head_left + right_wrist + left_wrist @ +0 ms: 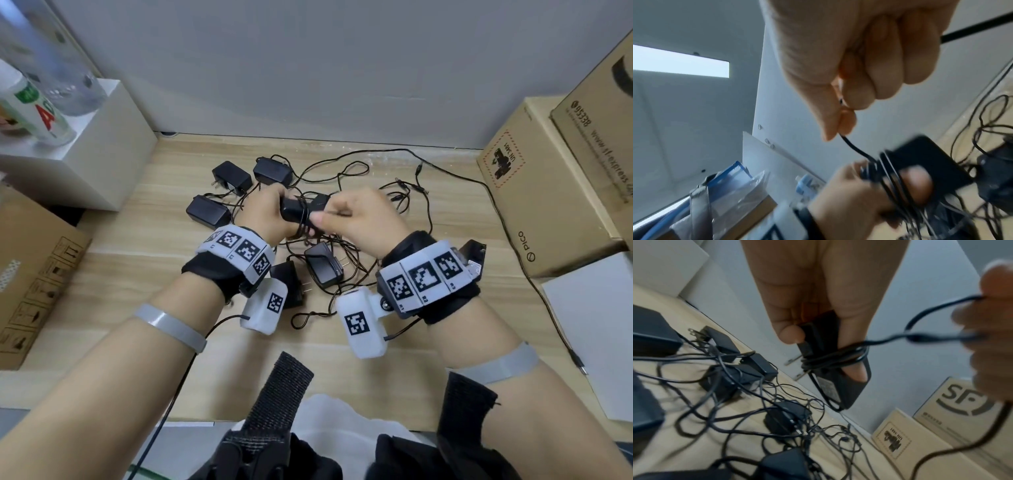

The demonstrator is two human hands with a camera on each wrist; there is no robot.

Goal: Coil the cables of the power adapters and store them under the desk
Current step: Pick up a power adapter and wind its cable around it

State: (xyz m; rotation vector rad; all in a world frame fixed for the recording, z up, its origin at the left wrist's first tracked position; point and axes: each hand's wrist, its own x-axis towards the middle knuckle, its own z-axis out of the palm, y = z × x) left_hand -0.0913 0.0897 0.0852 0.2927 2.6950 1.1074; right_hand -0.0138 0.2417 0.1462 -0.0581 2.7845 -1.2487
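My left hand (289, 222) (824, 353) grips a black power adapter (294, 209) (844, 389) (929, 155) above the wooden desk (428, 359). Its thin black cable (834, 359) (854, 148) is wound in several turns around the adapter's body, near the two plug prongs (792, 361). Just to the adapter's right, my right hand (320, 219) (840, 128) pinches the free run of that cable between thumb and forefinger. The rest of the cable trails down from the right hand to the desk.
Several more black adapters (229, 176) (207, 210) (322, 263) lie under and behind my hands in a tangle of thin cables (376, 178). Cardboard boxes (534, 192) (30, 284) stand at both sides. A white box (102, 147) carrying bottles (34, 106) is at the back left.
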